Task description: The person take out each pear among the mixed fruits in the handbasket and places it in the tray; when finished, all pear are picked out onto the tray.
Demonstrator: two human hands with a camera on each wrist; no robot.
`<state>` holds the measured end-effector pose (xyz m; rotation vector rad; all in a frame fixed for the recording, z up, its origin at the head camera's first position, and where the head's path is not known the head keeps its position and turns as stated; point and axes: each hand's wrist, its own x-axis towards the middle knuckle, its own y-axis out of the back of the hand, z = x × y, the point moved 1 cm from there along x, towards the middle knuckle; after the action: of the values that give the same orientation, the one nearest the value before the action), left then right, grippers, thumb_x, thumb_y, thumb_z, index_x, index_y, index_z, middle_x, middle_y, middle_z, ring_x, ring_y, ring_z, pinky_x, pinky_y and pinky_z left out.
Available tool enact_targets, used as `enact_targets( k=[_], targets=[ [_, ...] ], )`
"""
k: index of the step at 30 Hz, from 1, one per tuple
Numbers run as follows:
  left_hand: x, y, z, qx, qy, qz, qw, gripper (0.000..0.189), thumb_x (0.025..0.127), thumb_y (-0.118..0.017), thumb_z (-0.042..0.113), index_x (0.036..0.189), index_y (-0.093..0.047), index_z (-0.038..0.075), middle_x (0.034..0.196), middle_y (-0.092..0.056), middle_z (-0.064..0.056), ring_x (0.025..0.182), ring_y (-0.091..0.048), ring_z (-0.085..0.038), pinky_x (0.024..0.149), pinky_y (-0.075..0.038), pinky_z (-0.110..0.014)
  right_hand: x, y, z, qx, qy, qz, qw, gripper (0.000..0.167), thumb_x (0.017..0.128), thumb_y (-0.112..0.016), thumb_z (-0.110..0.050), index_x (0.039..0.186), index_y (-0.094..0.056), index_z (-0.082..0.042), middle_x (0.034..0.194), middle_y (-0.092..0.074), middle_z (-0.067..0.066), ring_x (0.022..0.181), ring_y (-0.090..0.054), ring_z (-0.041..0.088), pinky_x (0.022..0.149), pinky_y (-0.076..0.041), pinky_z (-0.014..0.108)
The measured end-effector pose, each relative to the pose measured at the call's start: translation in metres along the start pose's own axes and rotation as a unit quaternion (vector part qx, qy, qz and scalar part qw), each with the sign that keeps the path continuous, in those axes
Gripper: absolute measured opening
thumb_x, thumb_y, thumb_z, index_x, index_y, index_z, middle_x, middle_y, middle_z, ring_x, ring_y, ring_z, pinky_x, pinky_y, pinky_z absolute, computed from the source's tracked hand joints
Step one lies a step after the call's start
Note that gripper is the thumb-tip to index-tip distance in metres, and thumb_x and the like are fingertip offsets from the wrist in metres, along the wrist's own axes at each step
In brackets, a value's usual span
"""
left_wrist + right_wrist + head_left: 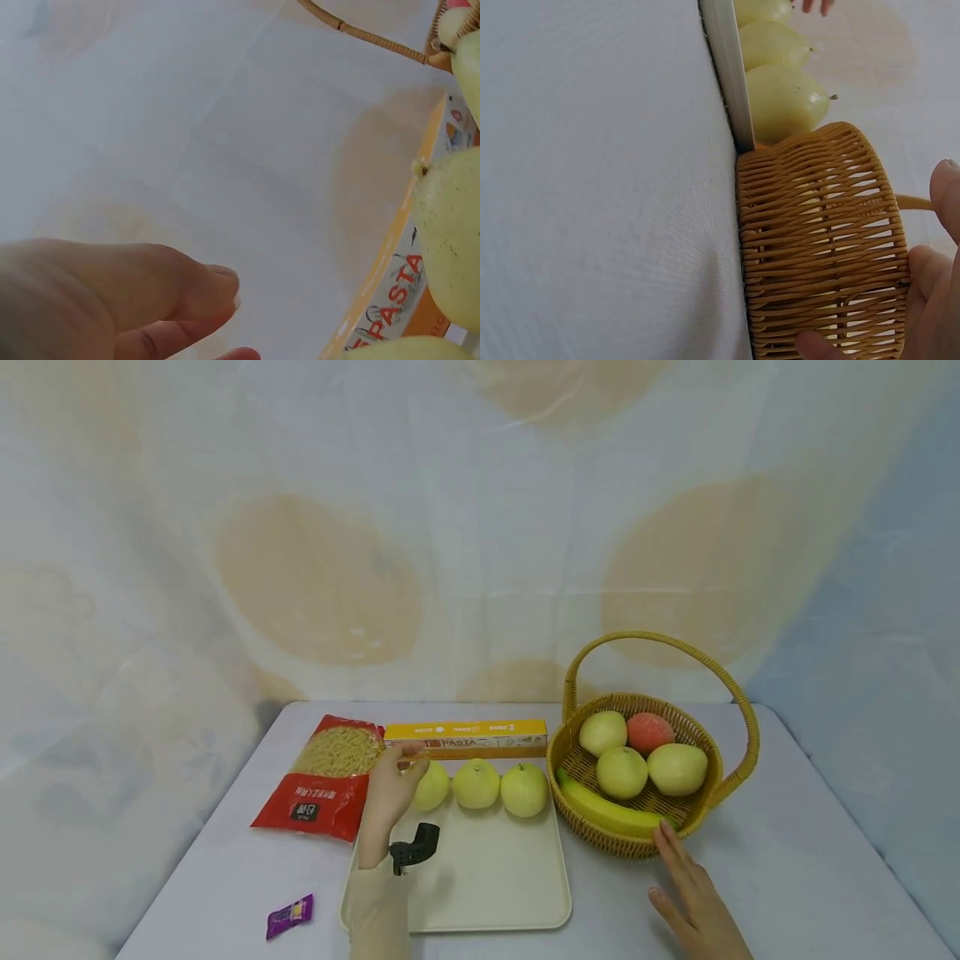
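My left hand [393, 781] is over the back left of a cream tray [495, 893], right beside the leftmost of three yellow-green pears [476, 784] lined up there. Its fingers bend loosely, and the left wrist view shows nothing between thumb [202, 289] and fingers. My right hand [697, 897], fingers fairly straight, has its fingertips at the near rim of a wicker basket [825, 240]. In that basket lie a banana [615, 810], a red peach-like fruit [649, 732] and three pale green fruits [677, 769].
A yellow pasta box [468, 739] lies behind the tray. To the left is a red bag of pasta [322, 785], and a small purple packet [289, 917] lies at the front left. The basket's tall handle [675, 646] arches up. A patterned cloth [487, 527] hangs behind the table.
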<state>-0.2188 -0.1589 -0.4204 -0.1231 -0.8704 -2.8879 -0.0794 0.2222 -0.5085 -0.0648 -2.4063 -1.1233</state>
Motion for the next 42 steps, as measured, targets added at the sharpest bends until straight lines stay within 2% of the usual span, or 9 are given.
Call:
enact_targets(
  k=[5,10,13,19,23,31,35,39,42],
  targets=[
    [-0.006,-0.005,0.023,-0.038,-0.043,0.017,0.9982,0.031,0.093,-0.062,0.014,0.123,-0.061,0.007,0.127,-0.060,-0.016,0.115,-0.057,-0.038,0.094,-0.046,-0.056,-0.001,0.002,0.000,0.000,-0.009,-0.004,1.0000,0.077,0.091,-0.060,-0.005,0.156,-0.019,-0.011,0.164,-0.013,0.006,0.136,0.001,-0.023,0.097,-0.002,-0.004],
    [-0.006,-0.021,0.046,-0.085,-0.100,-0.020,0.9911,0.028,0.093,-0.062,0.011,0.121,-0.062,0.006,0.125,-0.062,-0.015,0.113,-0.058,-0.035,0.093,-0.049,-0.051,-0.002,0.002,0.001,0.003,-0.013,-0.003,0.9999,0.077,0.091,-0.060,-0.006,0.156,-0.018,-0.012,0.164,-0.012,0.005,0.135,0.001,-0.023,0.097,-0.002,-0.004],
    [-0.002,-0.034,0.058,-0.118,-0.117,-0.046,0.9850,0.027,0.094,-0.062,0.011,0.120,-0.062,0.006,0.125,-0.062,-0.015,0.113,-0.059,-0.033,0.091,-0.051,-0.047,-0.003,0.001,0.003,0.004,-0.010,0.000,0.9999,0.077,0.091,-0.060,-0.005,0.155,-0.019,-0.011,0.164,-0.013,0.007,0.136,0.000,-0.022,0.097,-0.003,-0.004],
    [0.009,-0.064,0.081,-0.177,-0.124,-0.115,0.9696,0.028,0.096,-0.059,0.015,0.123,-0.061,0.008,0.128,-0.060,-0.013,0.116,-0.057,-0.031,0.092,-0.052,-0.042,-0.003,0.001,0.006,-0.002,0.003,0.009,0.9999,0.077,0.089,-0.061,-0.002,0.155,-0.020,-0.007,0.163,-0.015,0.011,0.138,0.000,-0.020,0.099,-0.003,-0.004],
    [0.012,-0.090,0.096,-0.204,-0.124,-0.166,0.9569,0.028,0.097,-0.057,0.015,0.124,-0.060,0.008,0.130,-0.059,-0.013,0.117,-0.057,-0.031,0.092,-0.051,-0.041,-0.004,0.001,0.007,-0.002,-0.001,0.011,0.9999,0.077,0.090,-0.060,-0.003,0.155,-0.020,-0.008,0.164,-0.013,0.006,0.138,0.000,-0.020,0.099,-0.003,-0.004],
    [0.016,-0.147,0.125,-0.182,-0.140,-0.247,0.9414,0.030,0.098,-0.055,0.022,0.126,-0.060,0.011,0.126,-0.061,-0.008,0.116,-0.058,-0.025,0.090,-0.051,-0.033,-0.003,0.000,0.007,-0.007,0.005,0.015,0.9999,0.077,0.089,-0.061,-0.002,0.154,-0.022,-0.007,0.163,-0.017,0.012,0.138,-0.002,-0.020,0.099,-0.005,-0.004],
    [0.021,-0.171,0.136,-0.176,-0.120,-0.261,0.9415,0.030,0.098,-0.057,0.025,0.125,-0.061,0.014,0.125,-0.062,-0.005,0.112,-0.060,-0.022,0.083,-0.052,-0.029,-0.001,0.001,0.004,-0.008,-0.004,0.011,0.9999,0.077,0.090,-0.061,-0.005,0.155,-0.022,-0.010,0.163,-0.016,0.007,0.137,-0.001,-0.022,0.099,-0.004,-0.004],
    [0.023,-0.191,0.135,-0.164,-0.083,-0.257,0.9489,0.027,0.096,-0.060,0.026,0.121,-0.064,0.017,0.124,-0.061,-0.002,0.109,-0.061,-0.020,0.083,-0.051,-0.030,0.000,0.001,0.002,-0.007,-0.003,0.007,0.9999,0.076,0.090,-0.062,-0.005,0.154,-0.023,-0.010,0.164,-0.016,0.004,0.136,-0.002,-0.023,0.099,-0.005,-0.005],
    [0.021,-0.202,0.131,-0.163,-0.070,-0.255,0.9503,0.029,0.095,-0.061,0.025,0.122,-0.063,0.015,0.126,-0.060,-0.004,0.108,-0.061,-0.020,0.085,-0.052,-0.032,0.000,0.000,0.001,-0.015,0.005,0.012,0.9998,0.076,0.088,-0.063,-0.005,0.153,-0.025,-0.007,0.163,-0.018,0.006,0.136,-0.003,-0.023,0.099,-0.005,-0.004]
  ],
)
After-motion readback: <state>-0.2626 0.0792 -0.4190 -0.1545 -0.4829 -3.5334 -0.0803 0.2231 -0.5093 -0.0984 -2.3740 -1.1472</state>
